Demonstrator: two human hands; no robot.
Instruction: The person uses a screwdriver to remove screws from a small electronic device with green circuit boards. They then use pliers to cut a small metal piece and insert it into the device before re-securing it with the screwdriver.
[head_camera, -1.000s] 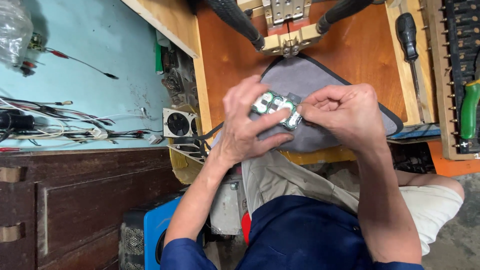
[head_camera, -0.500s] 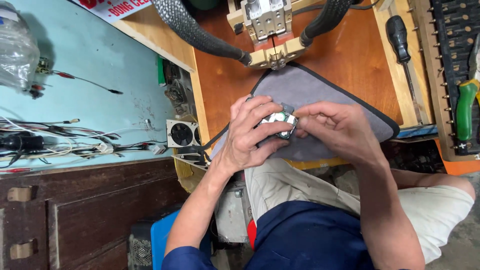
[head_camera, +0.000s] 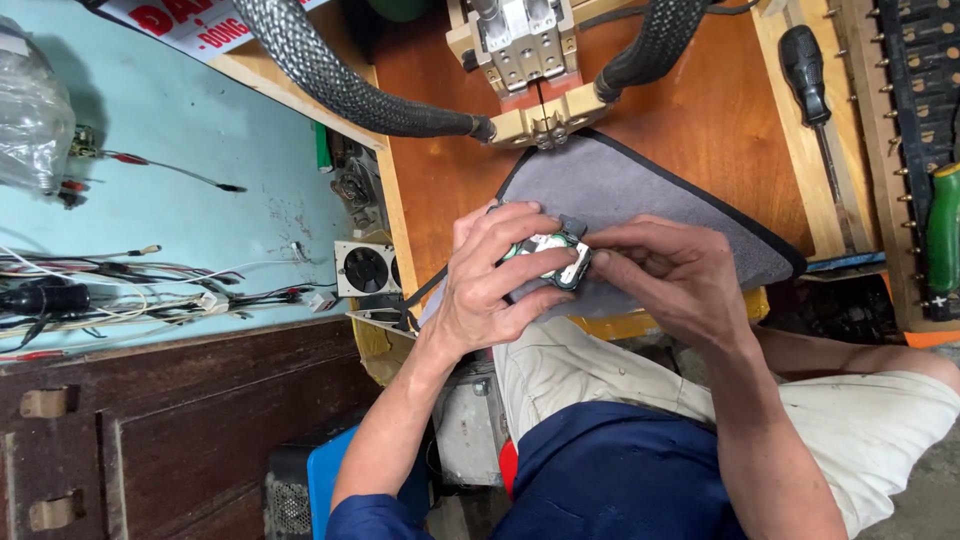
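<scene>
While both hands meet over the grey mat, the count reads as follows.
Left hand (head_camera: 490, 290): closed round one small circuit module (head_camera: 553, 258), fingers curled over it.
Right hand (head_camera: 668, 275): fingertips pinching the module's right edge.
Module: one, above the grey mat (head_camera: 650, 190), held between both hands.
Worktop (head_camera: 720, 120): one orange wooden surface.
Screwdrivers: one black-handled (head_camera: 805, 65), one green-handled (head_camera: 941, 235).
Braided hoses (head_camera: 330, 75): two.
Fan (head_camera: 366, 268): one.

grey mat (head_camera: 640, 190) | green circuit board (head_camera: 552, 255) | orange-brown bench (head_camera: 700, 110)

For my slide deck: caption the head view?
Both hands hold a small circuit board over a grey mat.
</scene>
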